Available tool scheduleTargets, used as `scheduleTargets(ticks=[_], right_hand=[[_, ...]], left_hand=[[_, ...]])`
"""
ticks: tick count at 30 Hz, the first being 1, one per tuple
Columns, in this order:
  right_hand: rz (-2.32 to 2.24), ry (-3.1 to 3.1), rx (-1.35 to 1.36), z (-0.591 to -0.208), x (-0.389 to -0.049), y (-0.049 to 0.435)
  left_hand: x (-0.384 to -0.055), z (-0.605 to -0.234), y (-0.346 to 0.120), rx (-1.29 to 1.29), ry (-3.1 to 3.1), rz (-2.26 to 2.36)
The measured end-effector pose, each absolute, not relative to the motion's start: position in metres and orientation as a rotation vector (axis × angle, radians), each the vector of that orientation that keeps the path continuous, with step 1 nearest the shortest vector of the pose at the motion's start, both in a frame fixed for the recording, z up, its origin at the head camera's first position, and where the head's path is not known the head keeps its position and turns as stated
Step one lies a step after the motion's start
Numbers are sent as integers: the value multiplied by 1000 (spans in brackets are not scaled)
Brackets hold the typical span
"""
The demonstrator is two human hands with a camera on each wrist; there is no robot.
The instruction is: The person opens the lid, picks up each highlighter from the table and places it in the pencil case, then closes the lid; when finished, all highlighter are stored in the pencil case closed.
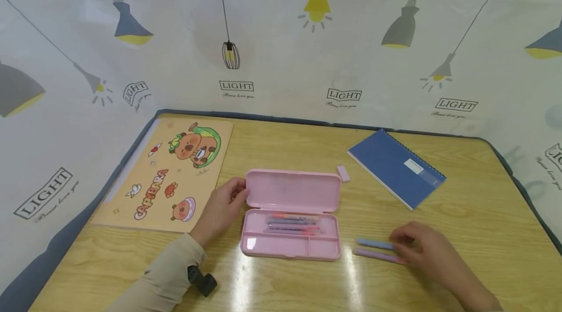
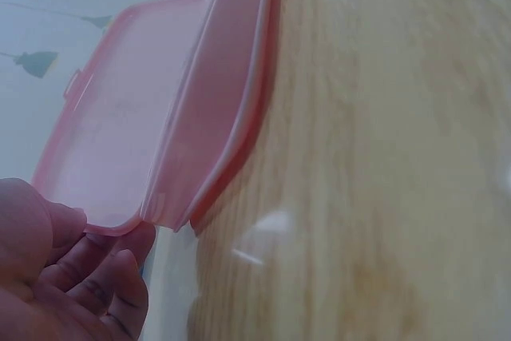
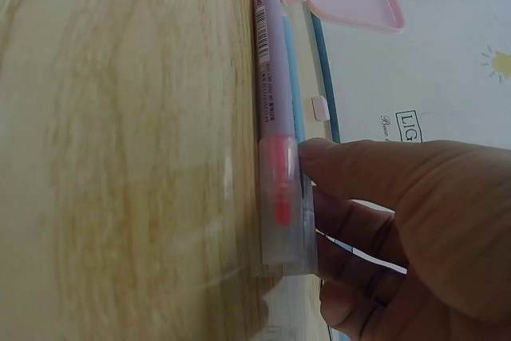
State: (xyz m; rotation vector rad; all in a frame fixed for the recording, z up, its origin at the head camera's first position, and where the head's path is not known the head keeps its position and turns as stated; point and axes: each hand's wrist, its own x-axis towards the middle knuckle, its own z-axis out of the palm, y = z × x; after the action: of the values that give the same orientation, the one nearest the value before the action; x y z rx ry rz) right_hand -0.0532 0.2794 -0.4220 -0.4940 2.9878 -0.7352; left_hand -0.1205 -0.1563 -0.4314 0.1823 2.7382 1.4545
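A pink pencil case (image 1: 291, 246) lies with its lid (image 1: 293, 190) raised, several pens (image 1: 291, 224) in its long compartment. My left hand (image 1: 224, 207) pinches the lid's left edge, thumb on the inner side and fingers behind, as the left wrist view shows. To the right of the case, a light blue pen (image 1: 373, 243) and a purple highlighter (image 1: 379, 255) lie side by side on the table. My right hand (image 1: 423, 251) pinches the blue pen near its right end. In the right wrist view the highlighter's clear cap (image 3: 279, 237) shows a pink tip, and the thumb partly hides the blue pen.
A tan folder with capybara drawings (image 1: 175, 180) is at the left, beside my left forearm. A blue spiral notebook (image 1: 391, 170) lies at the back right. A small pink eraser (image 1: 343, 173) sits near the lid's right corner. A printed curtain (image 1: 281, 58) hangs behind the table.
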Motion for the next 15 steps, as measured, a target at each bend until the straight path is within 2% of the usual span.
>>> scheduleTargets(ticks=[5, 15], right_hand=[[-736, 3039, -591, -427, -53, 280], [-747, 2977, -574, -427, -52, 279]], left_hand=[[-120, -431, -156, 173, 2731, 1458], [-119, -430, -156, 172, 2733, 1466]])
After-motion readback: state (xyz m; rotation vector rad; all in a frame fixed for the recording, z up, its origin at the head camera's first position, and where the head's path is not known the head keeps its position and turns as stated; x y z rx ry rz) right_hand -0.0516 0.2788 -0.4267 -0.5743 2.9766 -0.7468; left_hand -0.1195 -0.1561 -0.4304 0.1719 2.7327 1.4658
